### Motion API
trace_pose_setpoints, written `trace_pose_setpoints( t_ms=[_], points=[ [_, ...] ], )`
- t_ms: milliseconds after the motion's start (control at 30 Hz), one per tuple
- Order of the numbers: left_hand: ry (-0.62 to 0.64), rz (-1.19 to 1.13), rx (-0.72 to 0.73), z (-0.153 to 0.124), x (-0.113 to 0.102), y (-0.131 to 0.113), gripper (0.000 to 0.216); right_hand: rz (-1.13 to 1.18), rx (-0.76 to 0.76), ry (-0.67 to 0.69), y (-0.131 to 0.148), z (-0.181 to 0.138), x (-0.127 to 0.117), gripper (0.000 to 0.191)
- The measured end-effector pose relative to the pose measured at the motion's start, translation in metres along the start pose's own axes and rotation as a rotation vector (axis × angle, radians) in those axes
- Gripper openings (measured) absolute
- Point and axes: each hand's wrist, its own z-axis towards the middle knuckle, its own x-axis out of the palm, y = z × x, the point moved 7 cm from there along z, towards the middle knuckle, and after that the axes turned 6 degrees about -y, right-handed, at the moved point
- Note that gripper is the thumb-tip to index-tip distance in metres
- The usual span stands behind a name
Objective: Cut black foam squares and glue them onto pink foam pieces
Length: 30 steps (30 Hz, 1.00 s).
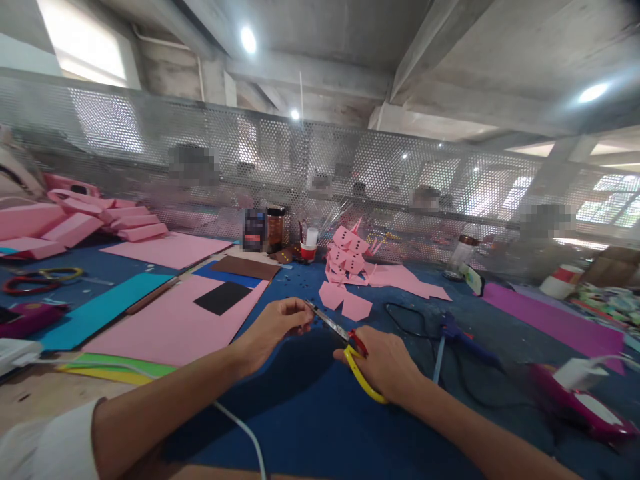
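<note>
The right hand (387, 365) has its fingers closed around the red and yellow handles of the scissors (333, 325), which are over the middle of the blue work surface (300, 433), blades pointing away to the left. The left hand (273, 333) has its fingertips drawn together at the blade tips; a small dark scrap may be between them, but blur makes that hard to tell.

Just beyond the blades lie pink paper cutouts (356, 305), with a pile of black-dotted pink pieces (349, 252) behind them. A blue glue gun (457, 335) lies to the right of the right hand, near a purple sheet (553, 319). A white cable (247, 433) emerges below the left forearm. On the left, a black paper piece (223, 300) rests on a large pink sheet (165, 327), next to a teal strip (107, 310). A perforated metal screen (280, 170) closes off the back.

Before it, a dark-lidded jar (276, 230) has amber-brown contents, and a red-and-white cup (309, 252) holds thin sticks or tools. A clear jar (457, 259) with a brown lid stands farther right. The dark package (254, 230) beside the amber jar is pixelated, its writing unreadable.
</note>
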Motion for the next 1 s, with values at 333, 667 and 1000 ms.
trace_pose_setpoints(
  t_ms=[333, 667, 1000],
  points=[
    [-0.018, 0.051, -0.021, -0.0011, -0.0017, -0.0008, 0.015, -0.019, 0.003, 0.040, 0.0007, 0.0001, 0.0003, 0.049],
    [-0.054, 0.037, -0.021, -0.0002, -0.0032, -0.0017, 0.019, -0.046, 0.004, -0.057, -0.0040, 0.0023, 0.0021, 0.051],
    [-0.029, -0.009, 0.000, 0.0001, -0.0024, -0.0023, 0.016, -0.066, -0.030, -0.069, -0.0017, 0.0021, 0.0020, 0.054]
  ],
)
